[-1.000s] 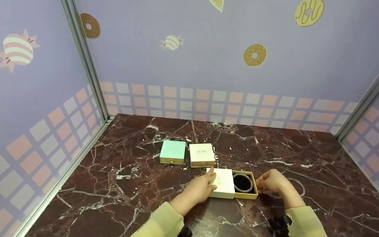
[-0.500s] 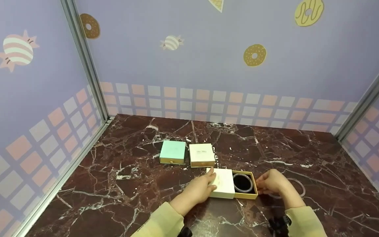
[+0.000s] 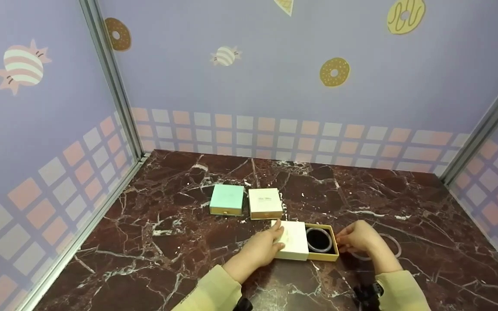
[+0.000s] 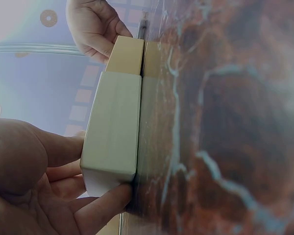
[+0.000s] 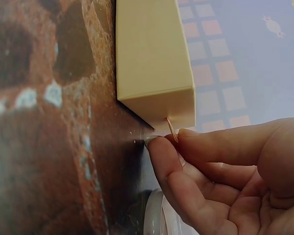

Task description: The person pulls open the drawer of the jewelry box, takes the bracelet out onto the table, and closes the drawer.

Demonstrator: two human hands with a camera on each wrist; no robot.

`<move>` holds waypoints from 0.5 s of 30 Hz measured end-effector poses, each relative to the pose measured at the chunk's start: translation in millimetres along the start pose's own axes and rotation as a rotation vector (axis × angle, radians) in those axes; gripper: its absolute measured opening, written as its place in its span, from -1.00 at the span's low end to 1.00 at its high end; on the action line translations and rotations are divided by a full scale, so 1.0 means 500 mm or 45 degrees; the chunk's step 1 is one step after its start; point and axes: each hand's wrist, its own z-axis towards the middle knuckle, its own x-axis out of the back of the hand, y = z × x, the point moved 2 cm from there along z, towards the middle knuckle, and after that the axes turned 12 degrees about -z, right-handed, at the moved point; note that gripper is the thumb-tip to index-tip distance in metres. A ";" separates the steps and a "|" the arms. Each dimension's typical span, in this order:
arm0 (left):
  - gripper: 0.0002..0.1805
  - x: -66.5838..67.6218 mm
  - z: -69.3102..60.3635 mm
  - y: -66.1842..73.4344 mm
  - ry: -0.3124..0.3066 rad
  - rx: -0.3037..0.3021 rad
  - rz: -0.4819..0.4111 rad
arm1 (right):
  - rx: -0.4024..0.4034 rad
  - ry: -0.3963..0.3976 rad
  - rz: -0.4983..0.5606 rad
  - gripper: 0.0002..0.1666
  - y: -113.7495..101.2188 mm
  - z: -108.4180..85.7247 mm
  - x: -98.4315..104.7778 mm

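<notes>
A white drawer-style jewelry box (image 3: 294, 242) lies on the marble table with its yellow drawer (image 3: 323, 256) pulled out to the right. Inside the drawer, a pale bangle (image 3: 330, 245) rings a black insert. My left hand (image 3: 260, 248) grips the outer sleeve's left end, thumb and fingers around it in the left wrist view. At the drawer's right end, my right hand (image 3: 358, 238) pinches a thin ribbon pull (image 5: 172, 130) between thumb and forefinger. A second pale bangle (image 3: 397, 245) lies on the table, partly hidden behind my right hand.
A mint-green box (image 3: 227, 197) and a cream box (image 3: 265, 201) stand side by side behind the white box, both closed. The marble table (image 3: 167, 259) ends at patterned walls at the back and both sides.
</notes>
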 end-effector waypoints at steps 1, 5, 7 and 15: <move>-0.38 0.000 0.000 0.000 -0.001 0.000 0.001 | 0.003 0.004 0.002 -0.85 0.001 0.000 0.000; -0.38 0.000 0.000 0.000 -0.007 0.001 0.002 | 0.012 0.031 0.008 -0.85 0.000 0.001 0.003; -0.38 0.000 0.000 0.001 -0.011 0.003 0.000 | 0.009 0.052 0.012 -0.84 0.000 0.003 0.004; -0.38 0.000 0.000 0.001 -0.019 0.013 0.012 | 0.041 0.204 -0.039 -0.78 -0.008 0.005 0.011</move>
